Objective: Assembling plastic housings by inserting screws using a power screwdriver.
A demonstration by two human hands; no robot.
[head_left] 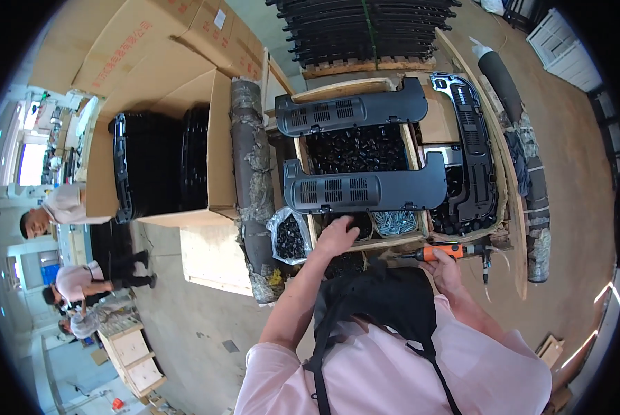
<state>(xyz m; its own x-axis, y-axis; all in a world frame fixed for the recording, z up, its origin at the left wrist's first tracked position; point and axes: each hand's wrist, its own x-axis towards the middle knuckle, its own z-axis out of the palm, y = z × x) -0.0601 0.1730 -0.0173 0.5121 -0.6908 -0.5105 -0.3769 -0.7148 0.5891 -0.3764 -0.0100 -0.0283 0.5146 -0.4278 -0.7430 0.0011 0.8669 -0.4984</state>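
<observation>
My left hand (337,236) dips into a small wooden compartment of dark parts, just below the nearer grey plastic panel (393,191). Its fingers curl together, and whatever they pinch is too small to make out. In my right hand (445,270) is an orange and black power screwdriver (442,252), lying sideways with its bit toward the left. Another grey slotted panel (355,111) rests farther back across the wooden bin. Between the two panels show many small black parts (357,149). Silvery screws (395,222) fill the compartment right of my left hand.
A clear bag of black parts (290,236) sits left of the bin, by a wrapped padded post (248,173). A large carton (221,138) holds black panels. On the right stands a curved black panel (472,145) inside a wooden rail (514,207). Other people are at far left.
</observation>
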